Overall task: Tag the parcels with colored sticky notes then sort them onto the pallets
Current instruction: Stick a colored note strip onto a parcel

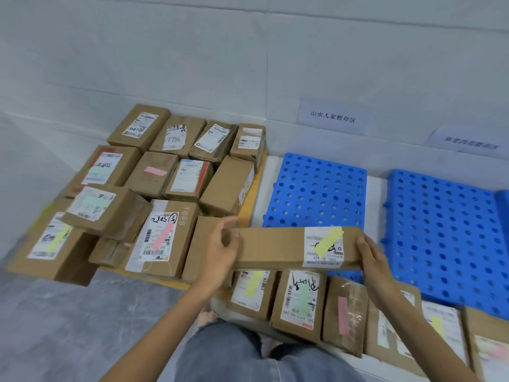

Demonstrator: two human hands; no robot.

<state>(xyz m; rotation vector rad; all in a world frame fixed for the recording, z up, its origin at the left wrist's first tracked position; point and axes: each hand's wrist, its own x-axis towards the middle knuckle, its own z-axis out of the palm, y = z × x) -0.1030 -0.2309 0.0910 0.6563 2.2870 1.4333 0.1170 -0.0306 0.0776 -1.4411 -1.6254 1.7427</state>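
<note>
Head view: left grip and right grip each clasp an end of one parcel.

A pale panelled wall fills the upper frame. Two white paper signs are stuck to it at upper right: a near sign with printed characters and a blurred far sign. Grey floor lies at lower left.
</note>
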